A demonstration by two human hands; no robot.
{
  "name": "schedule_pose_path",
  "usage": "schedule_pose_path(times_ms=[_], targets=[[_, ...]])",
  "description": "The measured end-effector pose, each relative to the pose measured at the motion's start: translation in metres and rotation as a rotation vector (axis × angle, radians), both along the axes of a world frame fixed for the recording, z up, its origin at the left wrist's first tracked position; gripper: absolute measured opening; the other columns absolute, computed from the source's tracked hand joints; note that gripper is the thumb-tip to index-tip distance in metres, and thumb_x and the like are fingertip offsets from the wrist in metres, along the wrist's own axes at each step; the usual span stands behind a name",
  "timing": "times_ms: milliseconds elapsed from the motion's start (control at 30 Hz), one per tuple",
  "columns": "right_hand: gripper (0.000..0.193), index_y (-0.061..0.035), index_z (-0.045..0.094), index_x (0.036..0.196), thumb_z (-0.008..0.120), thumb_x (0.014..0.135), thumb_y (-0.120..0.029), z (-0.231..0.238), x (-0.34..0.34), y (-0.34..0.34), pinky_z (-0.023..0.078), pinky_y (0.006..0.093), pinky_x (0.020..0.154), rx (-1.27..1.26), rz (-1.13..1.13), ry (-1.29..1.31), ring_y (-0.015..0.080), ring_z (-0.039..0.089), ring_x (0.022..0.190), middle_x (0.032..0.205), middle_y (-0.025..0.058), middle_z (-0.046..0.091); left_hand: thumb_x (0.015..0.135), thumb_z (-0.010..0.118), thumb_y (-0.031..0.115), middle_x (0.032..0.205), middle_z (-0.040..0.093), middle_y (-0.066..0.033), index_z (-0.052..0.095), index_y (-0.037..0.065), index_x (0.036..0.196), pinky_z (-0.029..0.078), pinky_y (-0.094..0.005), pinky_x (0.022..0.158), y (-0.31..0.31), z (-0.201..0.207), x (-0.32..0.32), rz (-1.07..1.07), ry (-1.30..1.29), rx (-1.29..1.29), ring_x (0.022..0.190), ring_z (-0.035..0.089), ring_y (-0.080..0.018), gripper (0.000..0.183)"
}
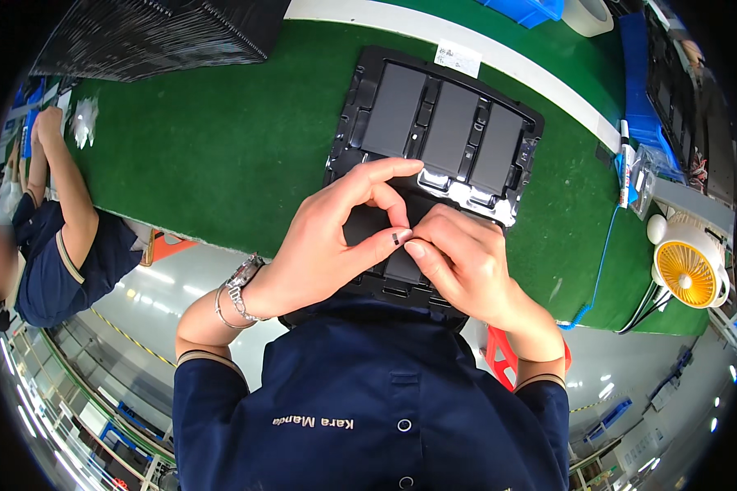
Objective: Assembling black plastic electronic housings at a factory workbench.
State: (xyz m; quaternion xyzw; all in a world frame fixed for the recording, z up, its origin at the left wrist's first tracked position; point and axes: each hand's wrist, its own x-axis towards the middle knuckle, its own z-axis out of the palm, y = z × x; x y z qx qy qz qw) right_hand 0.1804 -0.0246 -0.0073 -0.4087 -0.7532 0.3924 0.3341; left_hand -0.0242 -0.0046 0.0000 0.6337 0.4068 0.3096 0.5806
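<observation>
Over a black plastic tray (535, 131), my hands meet fingertip to fingertip. My left hand (327, 225) has its index finger stretched out, while thumb and another finger close near each other. A small black piece (400, 238) lies at the left thumb tip; its exact kind is too small to tell. My right hand (467, 262) is closed in a pinch against the left fingertips, and what it grips is hidden. Flat dark rectangular panels (450, 123) sit side by side in the tray's far half. My hands cover part of the nearer half.
A stack of black trays (155, 37) stands far left on the green table (221, 147). A paper label (458, 57) lies at the tray's far edge. At right are a yellow-white fan (685, 274), a marker (625, 176) and a blue coiled cord (580, 315). A co-worker (65, 237) sits left.
</observation>
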Motion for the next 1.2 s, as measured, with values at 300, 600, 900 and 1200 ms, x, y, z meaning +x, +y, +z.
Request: schedule_pose_path(times_ms=[300,600,900,1200], targets=[[0.010,-0.0010,0.064,0.084,0.073,0.082,-0.005,-0.001,-0.001,0.001,0.045,0.0360,0.045,0.163,-0.049,-0.053,0.0228,0.056,0.053,0.069,0.0078,0.053,0.079,0.069,-0.004,0.082,0.063,-0.0011,0.047,0.003,0.141,0.045,-0.0317,0.096,0.004,0.000,0.005,0.004,0.102,0.206,0.082,0.062,-0.0119,0.066],[0.013,-0.0037,0.062,0.075,0.074,0.076,-0.006,-0.002,0.000,0.003,0.043,0.0343,0.043,0.245,-0.056,-0.102,0.0202,0.055,0.050,0.067,0.0054,0.052,0.078,0.068,-0.006,0.083,0.063,-0.0020,0.046,0.005,0.143,0.049,-0.0299,0.085,0.006,0.004,0.007,-0.033,0.123,0.124,0.078,0.061,-0.0117,0.069],[0.015,-0.0062,0.059,0.068,0.074,0.072,-0.008,-0.002,0.010,0.008,0.040,0.0324,0.041,0.359,-0.055,-0.101,0.0188,0.053,0.048,0.063,0.0038,0.051,0.079,0.068,-0.004,0.083,0.062,-0.0032,0.052,0.007,0.137,0.050,-0.0298,0.073,0.000,-0.004,0.008,-0.044,0.207,0.065,0.074,0.059,-0.0151,0.061],[0.016,0.0014,0.060,0.073,0.066,0.086,-0.004,0.001,0.026,0.015,0.035,0.0276,0.046,-0.064,-0.281,0.219,0.0116,0.046,0.050,0.062,0.0045,0.054,0.071,0.079,0.037,0.106,0.055,-0.0036,0.061,0.012,0.127,0.042,-0.0395,0.084,-0.026,-0.016,0.011,-0.366,0.646,0.705,0.099,0.052,-0.0239,0.064]])
